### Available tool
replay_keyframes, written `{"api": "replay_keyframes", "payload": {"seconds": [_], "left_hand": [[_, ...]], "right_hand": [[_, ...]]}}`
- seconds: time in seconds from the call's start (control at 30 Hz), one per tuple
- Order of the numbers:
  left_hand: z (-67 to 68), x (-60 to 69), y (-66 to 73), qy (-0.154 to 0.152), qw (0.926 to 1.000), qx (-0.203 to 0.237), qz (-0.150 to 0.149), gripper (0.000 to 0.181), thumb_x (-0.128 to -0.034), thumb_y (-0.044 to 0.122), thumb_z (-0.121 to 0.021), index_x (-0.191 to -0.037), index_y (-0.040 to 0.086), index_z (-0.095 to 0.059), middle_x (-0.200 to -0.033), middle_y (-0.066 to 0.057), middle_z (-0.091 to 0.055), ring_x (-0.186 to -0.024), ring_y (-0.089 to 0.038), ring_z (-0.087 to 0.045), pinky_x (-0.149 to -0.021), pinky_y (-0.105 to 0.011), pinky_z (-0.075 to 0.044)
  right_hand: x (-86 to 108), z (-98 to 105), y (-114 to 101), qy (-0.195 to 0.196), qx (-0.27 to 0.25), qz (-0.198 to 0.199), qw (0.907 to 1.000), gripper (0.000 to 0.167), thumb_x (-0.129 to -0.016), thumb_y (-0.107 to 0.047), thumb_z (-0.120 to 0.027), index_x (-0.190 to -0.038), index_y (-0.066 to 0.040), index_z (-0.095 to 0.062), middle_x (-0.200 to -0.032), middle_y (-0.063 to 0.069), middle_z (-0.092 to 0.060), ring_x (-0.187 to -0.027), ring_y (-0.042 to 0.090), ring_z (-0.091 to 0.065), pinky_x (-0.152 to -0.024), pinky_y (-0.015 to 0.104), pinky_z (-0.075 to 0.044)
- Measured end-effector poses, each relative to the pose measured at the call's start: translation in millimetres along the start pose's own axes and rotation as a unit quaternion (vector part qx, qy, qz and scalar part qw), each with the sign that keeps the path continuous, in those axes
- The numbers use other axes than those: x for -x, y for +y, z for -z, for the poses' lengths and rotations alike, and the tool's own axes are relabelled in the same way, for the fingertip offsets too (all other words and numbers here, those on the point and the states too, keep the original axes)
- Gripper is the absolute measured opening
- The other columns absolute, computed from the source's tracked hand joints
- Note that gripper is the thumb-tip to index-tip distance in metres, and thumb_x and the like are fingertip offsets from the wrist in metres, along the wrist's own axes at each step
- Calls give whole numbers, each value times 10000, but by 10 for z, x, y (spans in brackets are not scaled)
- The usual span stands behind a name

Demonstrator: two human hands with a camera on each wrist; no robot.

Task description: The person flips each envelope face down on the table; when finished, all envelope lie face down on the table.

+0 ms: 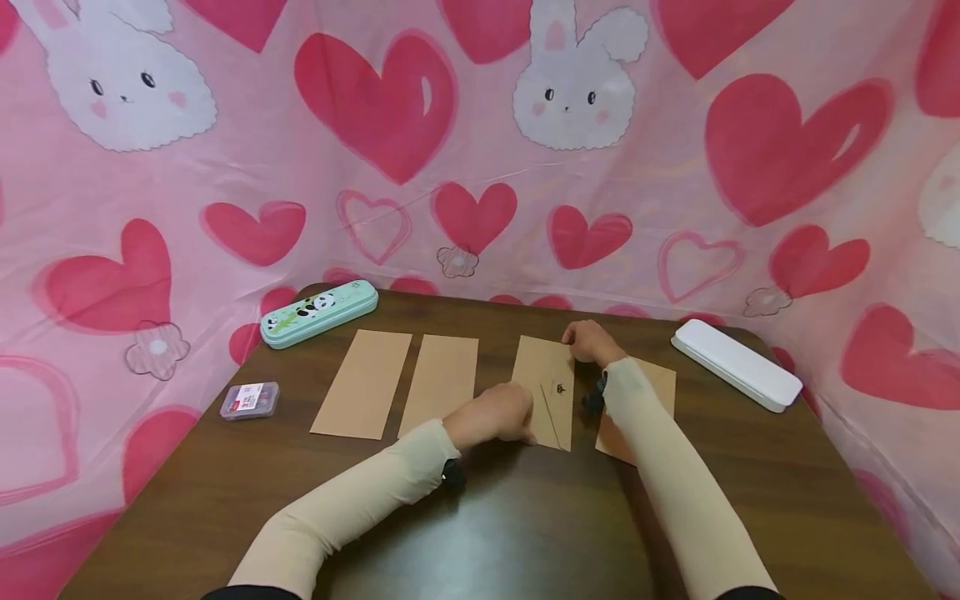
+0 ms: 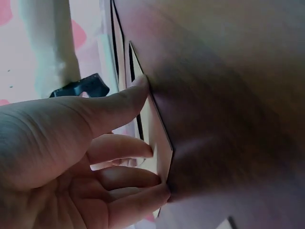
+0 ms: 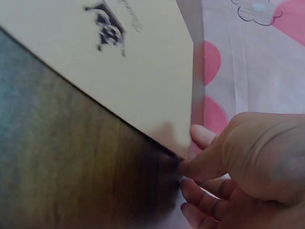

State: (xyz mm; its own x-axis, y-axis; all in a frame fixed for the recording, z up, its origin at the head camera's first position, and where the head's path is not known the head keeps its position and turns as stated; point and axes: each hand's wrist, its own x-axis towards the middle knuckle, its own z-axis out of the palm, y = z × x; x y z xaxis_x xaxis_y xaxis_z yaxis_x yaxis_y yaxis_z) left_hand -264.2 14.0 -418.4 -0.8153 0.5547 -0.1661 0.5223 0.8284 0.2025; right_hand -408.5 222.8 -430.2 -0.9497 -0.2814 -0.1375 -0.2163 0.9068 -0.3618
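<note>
A brown paper envelope (image 1: 543,392) lies on the table, its flap side with a small black crown print facing up. My left hand (image 1: 491,414) holds its near left part; in the left wrist view the thumb (image 2: 119,107) and the fingertips meet the edges of the envelope (image 2: 164,148). At the far right corner, my right hand (image 1: 592,343) pinches the paper. The right wrist view shows that thumb (image 3: 205,164) at the corner, below the crown print (image 3: 108,28).
Two plain brown envelopes (image 1: 362,383) lie to the left, and another (image 1: 660,387) is partly hidden under my right forearm. A green panda pencil case (image 1: 321,312) and small labelled box (image 1: 250,401) sit left; a white case (image 1: 738,364) lies right. Heart-patterned cloth hangs behind.
</note>
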Motion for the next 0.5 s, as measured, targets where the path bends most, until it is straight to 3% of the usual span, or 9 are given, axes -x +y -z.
{"api": "replay_keyframes", "payload": {"seconds": [0.1, 0.33, 0.5], "left_hand": [[-25, -1, -11, 72, 9999, 45, -79, 422, -830, 402, -859, -575, 173, -613, -581, 105, -519, -554, -76, -476, -531, -221, -407], [-52, 23, -72, -15, 9995, 26, -323, 361, -862, 384, -833, -692, 152, -615, -642, 87, -541, -603, -78, -493, -576, -212, -418], [-48, 48, -128, -9, 9987, 218, -458, 376, -834, 367, -861, -907, 123, -583, -826, 39, -552, -738, -99, -522, -681, -238, -456]], "right_hand": [[19, 26, 40, 24, -136, 116, 9998, 262, -909, 65, -517, -1118, -4, -659, -1194, 217, -655, -1041, 329, -589, -929, 467, -513], [119, 88, 191, 262, -743, 1247, 9891, 266, -941, 14, -695, -1206, -1, -705, -1216, 239, -707, -1128, 408, -677, -932, 512, -566], [161, 146, 256, 240, -862, 1375, 9864, 313, -969, -33, -681, -1280, -10, -696, -1292, 256, -685, -1220, 440, -643, -1012, 562, -523]]}}
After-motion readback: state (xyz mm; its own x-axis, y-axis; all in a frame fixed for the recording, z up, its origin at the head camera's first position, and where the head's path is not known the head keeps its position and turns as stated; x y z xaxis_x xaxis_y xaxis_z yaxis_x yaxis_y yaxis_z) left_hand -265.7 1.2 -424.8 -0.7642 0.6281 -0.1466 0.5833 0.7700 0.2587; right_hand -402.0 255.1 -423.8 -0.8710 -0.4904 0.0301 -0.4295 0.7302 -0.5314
